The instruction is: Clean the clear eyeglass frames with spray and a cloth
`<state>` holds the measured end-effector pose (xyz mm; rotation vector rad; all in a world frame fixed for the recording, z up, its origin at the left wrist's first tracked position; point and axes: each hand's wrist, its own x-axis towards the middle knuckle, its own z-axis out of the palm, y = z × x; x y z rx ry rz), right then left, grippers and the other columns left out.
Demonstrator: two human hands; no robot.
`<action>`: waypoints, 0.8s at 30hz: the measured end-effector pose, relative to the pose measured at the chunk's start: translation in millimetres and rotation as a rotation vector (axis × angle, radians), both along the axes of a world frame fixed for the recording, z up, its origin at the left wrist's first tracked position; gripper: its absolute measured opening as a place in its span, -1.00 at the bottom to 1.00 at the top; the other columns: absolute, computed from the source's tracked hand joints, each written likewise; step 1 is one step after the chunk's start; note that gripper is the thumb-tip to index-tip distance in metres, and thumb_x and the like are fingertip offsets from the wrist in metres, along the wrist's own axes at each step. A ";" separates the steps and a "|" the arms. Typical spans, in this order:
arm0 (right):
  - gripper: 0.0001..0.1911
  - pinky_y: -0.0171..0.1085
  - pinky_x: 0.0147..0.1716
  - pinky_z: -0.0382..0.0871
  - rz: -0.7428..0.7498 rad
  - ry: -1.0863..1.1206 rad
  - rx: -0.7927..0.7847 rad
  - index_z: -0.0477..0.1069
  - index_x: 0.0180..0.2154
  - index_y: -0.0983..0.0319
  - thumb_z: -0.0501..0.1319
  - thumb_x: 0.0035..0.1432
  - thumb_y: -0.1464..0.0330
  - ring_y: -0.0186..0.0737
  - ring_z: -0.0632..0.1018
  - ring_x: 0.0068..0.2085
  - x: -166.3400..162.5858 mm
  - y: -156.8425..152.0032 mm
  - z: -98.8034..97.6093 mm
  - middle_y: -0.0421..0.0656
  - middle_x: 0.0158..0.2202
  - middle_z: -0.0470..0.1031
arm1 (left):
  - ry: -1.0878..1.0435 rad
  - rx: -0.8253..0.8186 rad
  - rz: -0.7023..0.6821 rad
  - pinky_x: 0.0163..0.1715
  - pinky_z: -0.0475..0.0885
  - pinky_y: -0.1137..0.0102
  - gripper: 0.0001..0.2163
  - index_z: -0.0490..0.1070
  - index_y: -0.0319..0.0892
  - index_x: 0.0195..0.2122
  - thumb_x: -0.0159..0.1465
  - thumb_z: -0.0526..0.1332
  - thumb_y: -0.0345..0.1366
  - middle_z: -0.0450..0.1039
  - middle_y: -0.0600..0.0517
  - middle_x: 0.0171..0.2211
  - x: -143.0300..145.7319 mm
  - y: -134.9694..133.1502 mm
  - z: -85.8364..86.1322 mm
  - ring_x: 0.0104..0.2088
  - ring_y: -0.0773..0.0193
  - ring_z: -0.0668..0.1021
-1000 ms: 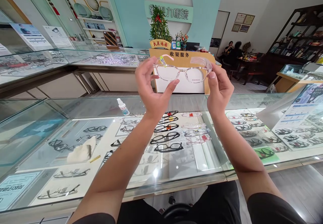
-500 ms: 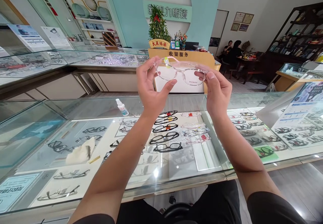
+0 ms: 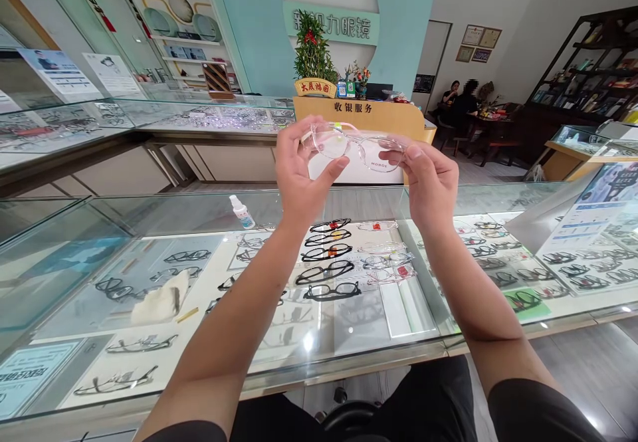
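Note:
Both hands hold up a pair of clear-framed eyeglasses (image 3: 355, 140) above the glass display case (image 3: 309, 355). My left hand (image 3: 305, 175) grips the frame's left end, its thumb stretched out below the left lens. At the other end, my right hand (image 3: 432, 179) pinches the frame between thumb and fingers. Printed letters show on the right lens, and a yellow-green tag (image 3: 338, 127) sits by the upper left rim. A pinkish temple arm shows behind. Below the hands, a column of black eyeglasses (image 3: 327, 252) lies beside several clear and pink frames (image 3: 386, 259).
A white spray bottle (image 3: 242, 213) stands on the case, left of my arms. A beige cloth (image 3: 162, 299) lies at the left. An upright printed sign (image 3: 573, 219) stands at the right. Behind are a wooden cashier counter (image 3: 393, 113) and two seated people (image 3: 461, 100).
The eyeglasses have tilted slightly, their right end a little lower. My left hand has shifted slightly to the right; both hands keep their hold.

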<state>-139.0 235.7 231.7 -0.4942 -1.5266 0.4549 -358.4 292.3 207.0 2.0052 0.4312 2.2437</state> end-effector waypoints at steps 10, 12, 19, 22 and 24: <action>-0.85 -0.05 0.09 0.56 -0.014 -0.382 -0.044 0.68 -0.17 0.08 0.41 0.38 0.17 -0.14 0.69 -0.05 22.5 -9.4 17.2 -0.18 -0.11 0.74 | 0.398 -0.047 0.135 0.33 0.54 -0.16 -0.18 0.55 0.21 0.28 0.01 0.67 0.23 0.56 -0.06 0.27 -28.0 -27.2 26.9 0.35 -0.25 0.54; -0.84 -0.05 0.08 0.55 0.053 -0.457 -0.077 0.68 -0.24 0.09 0.43 0.37 0.17 -0.14 0.68 -0.07 23.4 -10.8 18.6 -0.18 -0.16 0.72 | 0.423 -0.125 0.109 0.41 0.46 -0.20 -0.24 0.60 0.16 0.20 0.01 0.65 0.28 0.58 -0.05 0.26 -27.3 -32.6 34.0 0.36 -0.27 0.52; -0.84 -0.01 0.17 0.54 0.154 -0.478 -0.273 0.68 -0.23 0.10 0.50 0.28 0.18 -0.16 0.64 -0.03 34.5 -11.9 22.3 -0.20 -0.13 0.68 | 0.546 -0.207 0.097 0.45 0.37 -0.24 -0.17 0.60 0.05 0.22 -0.04 0.68 0.26 0.58 -0.03 0.22 -22.3 -38.9 44.4 0.35 -0.31 0.51; -0.83 -0.03 0.10 0.57 0.220 -0.435 -0.355 0.69 -0.26 0.10 0.51 0.25 0.16 -0.15 0.63 -0.02 41.1 -12.3 15.5 -0.18 -0.09 0.67 | 0.603 -0.188 0.058 0.24 0.58 -0.18 -0.14 0.54 0.06 0.31 0.01 0.70 0.17 0.57 -0.01 0.25 -13.2 -42.0 37.4 0.28 -0.26 0.59; -0.84 -0.03 0.11 0.57 0.241 -0.384 -0.385 0.70 -0.28 0.08 0.53 0.22 0.16 -0.14 0.64 0.01 46.1 -9.9 3.7 -0.19 -0.04 0.69 | 0.593 -0.217 -0.022 0.17 0.66 -0.13 -0.16 0.52 0.09 0.33 0.03 0.71 0.09 0.57 -0.02 0.27 -3.9 -39.2 27.3 0.25 -0.22 0.62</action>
